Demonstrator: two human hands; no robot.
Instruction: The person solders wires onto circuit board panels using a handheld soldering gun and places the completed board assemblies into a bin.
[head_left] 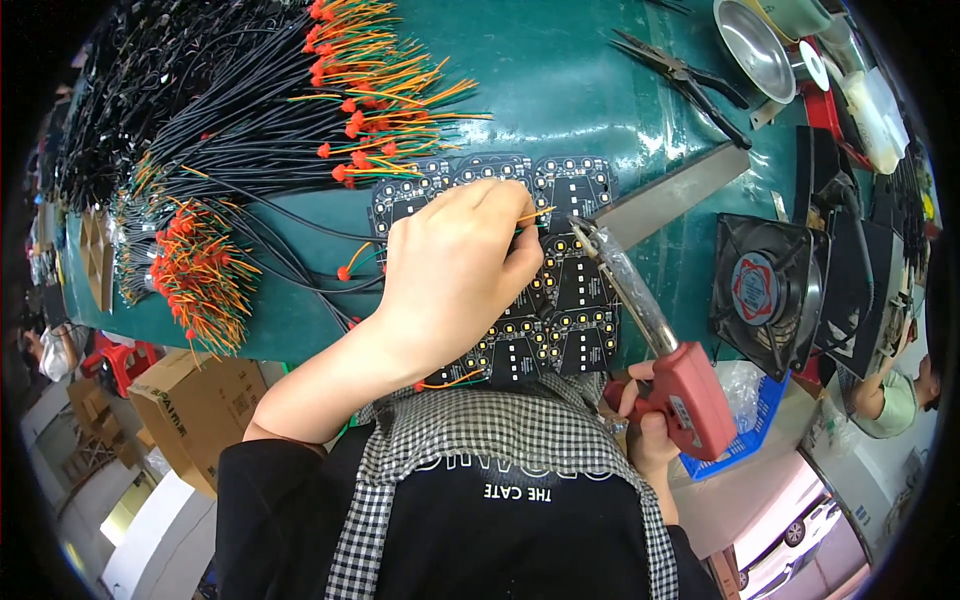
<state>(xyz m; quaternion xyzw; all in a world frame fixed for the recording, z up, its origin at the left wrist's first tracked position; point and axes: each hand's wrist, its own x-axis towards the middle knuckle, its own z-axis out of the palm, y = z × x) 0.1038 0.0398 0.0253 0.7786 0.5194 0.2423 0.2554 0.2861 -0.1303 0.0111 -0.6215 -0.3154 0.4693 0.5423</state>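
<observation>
My left hand (455, 262) is closed over a panel of black circuit boards (583, 285) dotted with small yellowish LEDs. Thumb and forefinger pinch a thin wire (543, 214) whose orange end points right. Down at the right, my right hand (648, 415) grips the handle of a red soldering gun (693, 400). Its long metal barrel slants up and left, with the tip close to the wire end over the boards; whether they touch, I cannot tell. My left hand hides part of the panel and most of the wire's run.
Black cables (240, 110) with orange-red connectors spread over the green table (520, 70), beside another bundle (200, 270). To the right are a flat metal bar (680, 195), pliers (685, 75), a metal bowl (752, 45) and a black fan (765, 290). A cardboard box (190, 410) stands below left.
</observation>
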